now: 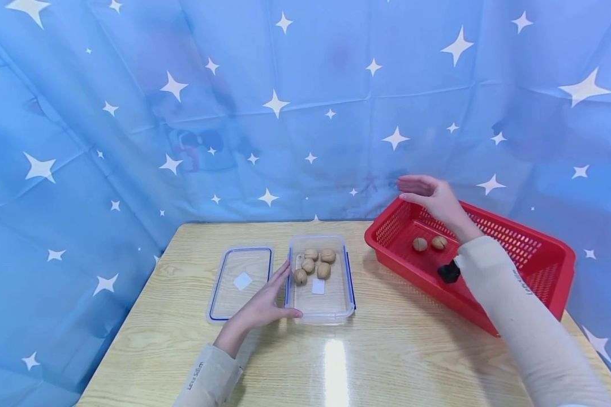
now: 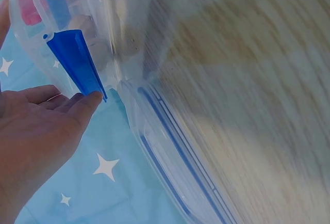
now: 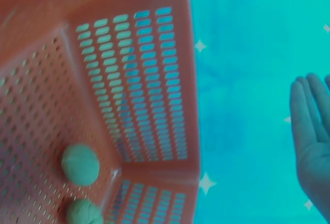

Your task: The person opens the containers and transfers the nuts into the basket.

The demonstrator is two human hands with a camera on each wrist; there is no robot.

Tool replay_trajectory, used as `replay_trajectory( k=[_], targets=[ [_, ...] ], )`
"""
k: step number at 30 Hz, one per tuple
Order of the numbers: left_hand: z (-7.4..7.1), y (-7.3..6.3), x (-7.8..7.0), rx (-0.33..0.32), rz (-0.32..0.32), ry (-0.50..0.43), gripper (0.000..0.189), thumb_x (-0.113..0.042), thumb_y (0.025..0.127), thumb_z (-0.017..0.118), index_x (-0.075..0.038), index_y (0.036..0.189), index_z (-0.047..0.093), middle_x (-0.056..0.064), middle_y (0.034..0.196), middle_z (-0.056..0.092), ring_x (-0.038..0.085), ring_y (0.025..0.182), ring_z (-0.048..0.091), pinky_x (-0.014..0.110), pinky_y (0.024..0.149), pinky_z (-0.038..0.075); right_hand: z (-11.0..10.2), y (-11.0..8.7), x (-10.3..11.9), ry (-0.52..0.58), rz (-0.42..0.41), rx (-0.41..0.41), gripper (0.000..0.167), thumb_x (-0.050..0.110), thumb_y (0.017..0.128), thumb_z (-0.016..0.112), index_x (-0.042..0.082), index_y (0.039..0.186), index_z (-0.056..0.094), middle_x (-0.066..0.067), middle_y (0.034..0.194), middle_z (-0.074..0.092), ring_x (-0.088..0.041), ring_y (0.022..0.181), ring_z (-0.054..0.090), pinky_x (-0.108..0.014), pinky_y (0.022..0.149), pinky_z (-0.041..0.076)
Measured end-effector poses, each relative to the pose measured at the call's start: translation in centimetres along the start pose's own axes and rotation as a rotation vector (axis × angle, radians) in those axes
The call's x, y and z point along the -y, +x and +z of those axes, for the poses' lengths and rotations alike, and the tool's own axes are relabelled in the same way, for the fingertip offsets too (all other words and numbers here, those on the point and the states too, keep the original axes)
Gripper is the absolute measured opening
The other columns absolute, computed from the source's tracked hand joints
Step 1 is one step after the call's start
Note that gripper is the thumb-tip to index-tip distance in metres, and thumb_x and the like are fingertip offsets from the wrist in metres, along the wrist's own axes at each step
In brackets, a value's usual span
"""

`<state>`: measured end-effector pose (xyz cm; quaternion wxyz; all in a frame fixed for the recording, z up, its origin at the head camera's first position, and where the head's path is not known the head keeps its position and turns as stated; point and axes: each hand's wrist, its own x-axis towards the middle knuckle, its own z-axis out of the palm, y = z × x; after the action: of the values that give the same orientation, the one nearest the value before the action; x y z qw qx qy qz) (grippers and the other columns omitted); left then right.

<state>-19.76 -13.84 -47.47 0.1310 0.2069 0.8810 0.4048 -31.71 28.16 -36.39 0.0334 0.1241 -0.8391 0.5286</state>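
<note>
A clear plastic box with several walnuts and a white packet inside stands mid-table. My left hand rests along its left side, thumb at the near corner; in the left wrist view its fingertips touch the blue latch. Above the far left end of a red basket hovers my right hand, holding nothing, fingers extended. Two walnuts lie on the basket floor, also visible as round walnuts in the right wrist view.
The box's clear lid with a blue seal lies flat left of the box, a white square on it. Behind the wooden table hangs a blue star-patterned curtain. A small black object sits by the right sleeve.
</note>
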Motion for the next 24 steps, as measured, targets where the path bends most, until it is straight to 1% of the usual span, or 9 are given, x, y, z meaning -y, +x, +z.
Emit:
replay_trajectory(
  k=[1,2,7,10,13,18,19,22,24],
  targets=[
    [0.0,0.0,0.0,0.0,0.006,0.001,0.109,-0.031,0.081,0.083,-0.005,0.16,0.013,0.008,0.17,0.003,0.037,0.155,0.009,0.059,0.124,0.019,0.2,0.0,0.3,0.007,-0.007,0.003,0.052,0.028,0.097,0.066,0.015,0.145,0.052,-0.013,0.145,0.057,0.003,0.118,0.063,-0.004,0.091,0.049],
    [0.0,0.0,-0.1,0.004,0.007,0.001,0.109,-0.031,0.081,0.083,-0.006,0.16,0.013,0.007,0.17,0.003,0.037,0.155,0.009,0.059,0.124,0.019,0.4,0.0,0.5,0.014,-0.015,0.007,0.052,0.027,0.097,0.066,0.015,0.145,0.052,-0.013,0.145,0.057,0.0,0.12,0.063,-0.004,0.091,0.049],
    [0.3,0.1,-0.3,0.012,0.01,-0.002,0.109,-0.032,0.08,0.083,-0.008,0.16,0.013,0.006,0.17,0.002,0.036,0.155,0.008,0.06,0.123,0.019,1.7,-0.2,1.5,0.036,-0.048,0.027,0.049,0.025,0.097,0.066,0.014,0.143,0.054,-0.014,0.144,0.058,-0.019,0.13,0.059,-0.007,0.092,0.05],
    [0.5,0.1,-0.3,0.01,-0.002,0.002,0.109,-0.032,0.08,0.083,-0.011,0.161,0.013,0.004,0.17,0.002,0.036,0.155,0.009,0.06,0.123,0.019,2.6,-0.4,1.7,0.043,-0.059,0.046,0.048,0.023,0.097,0.066,0.014,0.142,0.055,-0.015,0.143,0.058,-0.025,0.132,0.057,-0.008,0.092,0.051],
    [0.5,0.1,-0.4,0.007,-0.006,0.004,0.108,-0.033,0.081,0.083,-0.011,0.161,0.013,0.004,0.17,0.003,0.036,0.155,0.01,0.06,0.123,0.019,3.3,-0.6,1.8,0.044,-0.065,0.07,0.048,0.023,0.097,0.066,0.014,0.143,0.054,-0.014,0.144,0.058,-0.028,0.133,0.056,-0.008,0.093,0.05],
    [0.5,0.2,-0.5,0.007,0.0,0.0,0.108,-0.031,0.081,0.083,-0.006,0.16,0.014,0.006,0.17,0.003,0.037,0.155,0.01,0.059,0.123,0.02,4.7,-1.1,1.6,0.035,-0.089,0.114,0.05,0.021,0.097,0.066,0.012,0.144,0.052,-0.015,0.144,0.057,-0.029,0.133,0.055,-0.009,0.095,0.049],
    [0.5,0.2,-0.5,0.007,-0.002,-0.001,0.108,-0.031,0.081,0.083,-0.007,0.16,0.014,0.006,0.17,0.003,0.037,0.155,0.01,0.059,0.123,0.02,5.0,-1.2,1.5,0.036,-0.093,0.123,0.05,0.021,0.097,0.066,0.012,0.144,0.052,-0.015,0.144,0.057,-0.028,0.133,0.056,-0.009,0.096,0.049],
    [0.6,0.2,-0.6,0.009,-0.007,-0.005,0.108,-0.03,0.081,0.083,-0.008,0.16,0.013,0.005,0.17,0.003,0.035,0.155,0.009,0.059,0.124,0.019,6.0,-1.5,1.2,0.062,-0.104,0.16,0.05,0.021,0.097,0.065,0.01,0.144,0.052,-0.018,0.145,0.055,-0.031,0.134,0.054,-0.011,0.097,0.049],
    [0.6,0.2,-0.6,0.008,-0.012,-0.004,0.108,-0.031,0.081,0.083,-0.01,0.161,0.013,0.003,0.17,0.003,0.034,0.156,0.008,0.058,0.124,0.018,6.8,-1.7,1.0,0.085,-0.09,0.179,0.05,0.021,0.097,0.065,0.01,0.144,0.052,-0.018,0.145,0.055,-0.033,0.134,0.053,-0.011,0.096,0.05]
  ],
)
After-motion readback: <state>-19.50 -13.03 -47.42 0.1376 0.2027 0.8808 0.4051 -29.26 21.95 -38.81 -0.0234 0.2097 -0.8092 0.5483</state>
